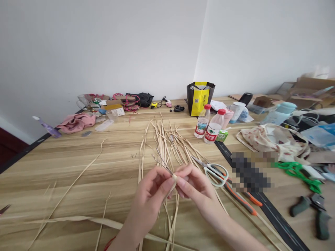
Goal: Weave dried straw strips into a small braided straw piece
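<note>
Light wood-grain bench [73,150] here. Left hand [150,198] and right hand [201,191] both have fingers pinched on a pale, flat, fibrous strip [174,178] between them, neither nearer; its long axis slants down-left, thin dark metal prongs [164,164] point up-left.

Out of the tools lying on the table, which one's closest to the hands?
The scissors with pale handles, just beyond the right hand. The orange-and-grey-handled tool lies farther right, and the dark-handled tool is farther still.

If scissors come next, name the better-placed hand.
Probably the right hand: the scissors lie beside it, while the left hand is farther off. Both pinch the strip, so it would need freeing first.
</note>
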Action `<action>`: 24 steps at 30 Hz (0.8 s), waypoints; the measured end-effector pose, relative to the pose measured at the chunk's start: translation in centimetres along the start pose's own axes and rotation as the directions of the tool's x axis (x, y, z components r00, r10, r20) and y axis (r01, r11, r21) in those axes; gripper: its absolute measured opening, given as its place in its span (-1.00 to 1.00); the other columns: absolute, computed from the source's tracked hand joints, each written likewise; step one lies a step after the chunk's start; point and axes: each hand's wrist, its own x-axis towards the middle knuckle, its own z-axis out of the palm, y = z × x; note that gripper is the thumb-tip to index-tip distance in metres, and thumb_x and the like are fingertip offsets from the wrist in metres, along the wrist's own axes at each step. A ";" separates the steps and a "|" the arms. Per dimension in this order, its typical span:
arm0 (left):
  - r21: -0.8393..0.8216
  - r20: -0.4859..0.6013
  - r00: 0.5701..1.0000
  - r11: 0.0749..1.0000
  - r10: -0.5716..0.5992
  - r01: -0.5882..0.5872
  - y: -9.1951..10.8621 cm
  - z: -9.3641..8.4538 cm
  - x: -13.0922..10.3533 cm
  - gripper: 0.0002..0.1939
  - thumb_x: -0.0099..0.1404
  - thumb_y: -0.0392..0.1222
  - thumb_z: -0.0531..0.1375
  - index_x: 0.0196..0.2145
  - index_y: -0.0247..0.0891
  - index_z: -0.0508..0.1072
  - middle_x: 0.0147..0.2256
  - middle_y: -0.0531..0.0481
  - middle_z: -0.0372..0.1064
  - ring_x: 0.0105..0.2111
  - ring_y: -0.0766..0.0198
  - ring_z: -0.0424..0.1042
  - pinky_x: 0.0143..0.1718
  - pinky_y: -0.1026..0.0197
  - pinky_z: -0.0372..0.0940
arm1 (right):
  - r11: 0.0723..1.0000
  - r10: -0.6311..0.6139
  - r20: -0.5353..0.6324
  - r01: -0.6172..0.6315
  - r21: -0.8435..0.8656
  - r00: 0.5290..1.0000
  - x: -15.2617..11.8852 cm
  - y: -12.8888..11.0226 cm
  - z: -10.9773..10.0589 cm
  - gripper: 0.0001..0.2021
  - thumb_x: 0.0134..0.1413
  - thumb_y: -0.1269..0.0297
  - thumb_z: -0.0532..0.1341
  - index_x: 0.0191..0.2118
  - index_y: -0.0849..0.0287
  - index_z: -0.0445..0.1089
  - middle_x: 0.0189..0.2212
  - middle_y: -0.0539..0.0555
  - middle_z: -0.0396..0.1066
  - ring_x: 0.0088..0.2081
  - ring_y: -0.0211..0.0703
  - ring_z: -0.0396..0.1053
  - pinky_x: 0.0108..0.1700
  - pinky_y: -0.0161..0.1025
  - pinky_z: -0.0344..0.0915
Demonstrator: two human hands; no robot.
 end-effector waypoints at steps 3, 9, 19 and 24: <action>0.011 -0.011 1.000 1.000 0.019 -0.019 0.0 -0.2 -0.1 -0.83 0.24 -0.14 0.24 -0.46 -0.22 0.38 -0.56 0.14 0.29 -0.54 0.40 0.29 -0.49 0.38 0.20 | 1.000 -0.021 0.010 0.021 -0.003 1.000 -0.1 0.0 -0.1 -0.91 0.11 0.25 0.27 -0.33 0.12 0.37 -0.36 -0.03 0.33 -0.45 -0.35 0.18 -0.44 -0.35 0.08; -0.062 0.076 0.997 0.997 -0.032 0.036 0.8 -0.1 0.0 -0.88 0.27 -0.17 0.21 -0.40 -0.22 0.39 -0.53 0.13 0.38 -0.51 0.39 0.37 -0.42 0.36 0.28 | 0.992 0.083 0.054 -0.088 0.087 0.995 0.1 0.0 -0.4 -0.90 0.16 0.24 0.23 -0.26 0.14 0.39 -0.50 -0.07 0.27 -0.48 -0.35 0.18 -0.43 -0.34 0.04; 0.038 0.038 0.995 0.995 -0.095 0.094 1.1 -0.5 -0.5 -0.91 0.22 -0.18 0.25 -0.36 -0.22 0.41 -0.48 0.07 0.42 -0.44 0.33 0.42 -0.43 0.34 0.31 | 0.990 0.111 0.045 -0.114 0.081 0.993 0.4 0.1 -0.6 -0.85 0.12 0.21 0.25 -0.25 0.16 0.42 -0.49 -0.03 0.28 -0.47 -0.30 0.17 -0.42 -0.31 0.09; 0.062 -0.046 0.998 0.997 -0.053 0.056 1.3 -0.4 -0.9 -0.84 0.17 -0.18 0.28 -0.33 -0.19 0.35 -0.53 0.16 0.28 -0.53 0.39 0.34 -0.48 0.36 0.30 | 0.916 -0.200 0.048 0.205 -0.344 0.979 0.3 -0.3 -0.9 -0.90 0.19 0.33 0.16 -0.21 0.08 0.42 -0.28 0.09 0.34 -0.28 -0.15 0.30 -0.27 -0.21 0.22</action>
